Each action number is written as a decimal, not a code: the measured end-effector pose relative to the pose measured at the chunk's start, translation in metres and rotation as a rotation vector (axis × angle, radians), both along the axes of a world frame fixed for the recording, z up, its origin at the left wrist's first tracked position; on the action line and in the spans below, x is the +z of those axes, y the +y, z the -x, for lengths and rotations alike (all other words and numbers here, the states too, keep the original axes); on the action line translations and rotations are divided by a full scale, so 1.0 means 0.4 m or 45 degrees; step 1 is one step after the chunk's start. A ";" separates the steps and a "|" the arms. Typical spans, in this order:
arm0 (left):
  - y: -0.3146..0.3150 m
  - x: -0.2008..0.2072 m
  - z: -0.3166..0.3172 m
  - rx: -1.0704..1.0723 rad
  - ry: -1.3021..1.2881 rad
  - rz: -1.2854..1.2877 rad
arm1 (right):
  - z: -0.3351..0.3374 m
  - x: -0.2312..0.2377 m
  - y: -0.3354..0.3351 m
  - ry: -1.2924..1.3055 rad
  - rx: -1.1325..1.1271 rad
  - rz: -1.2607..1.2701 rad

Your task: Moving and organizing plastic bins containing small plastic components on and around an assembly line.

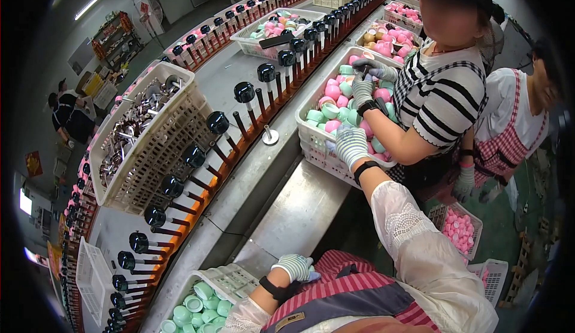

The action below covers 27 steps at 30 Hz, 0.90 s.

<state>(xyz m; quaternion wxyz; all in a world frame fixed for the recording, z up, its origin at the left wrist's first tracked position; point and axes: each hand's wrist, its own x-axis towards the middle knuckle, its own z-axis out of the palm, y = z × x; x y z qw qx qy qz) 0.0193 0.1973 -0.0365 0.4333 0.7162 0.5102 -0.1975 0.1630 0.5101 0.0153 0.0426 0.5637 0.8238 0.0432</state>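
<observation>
Right hand, striped glove [351, 146]: at the near side of the white plastic crate [323, 155]; fingers foreshortened, so whether they grasp a cup cannot be told.
Left hand, striped glove [294, 267]: near, beside the striped apron [359, 286]; fingers curled, contents unseen.
Cups, pink and mint green [330, 110]: heaped in that crate, right of the black-domed spindles [244, 92].
Co-worker's gloved hands [363, 88]: above the crate's far side.
Handling, as judged: pick from the near edge, light grip, clear of those hands.
</observation>
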 end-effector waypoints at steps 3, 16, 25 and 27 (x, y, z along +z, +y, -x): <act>0.001 0.003 0.001 -0.012 -0.019 0.008 | 0.000 -0.001 0.002 -0.025 0.020 -0.018; -0.003 -0.025 0.007 -0.062 -0.046 -0.005 | 0.002 0.011 -0.006 0.001 0.009 -0.018; -0.006 -0.036 0.010 -0.056 -0.073 -0.055 | 0.005 -0.001 0.005 0.031 -0.005 -0.024; -0.003 -0.031 0.008 -0.062 -0.067 -0.050 | 0.000 -0.002 0.009 0.035 -0.005 -0.021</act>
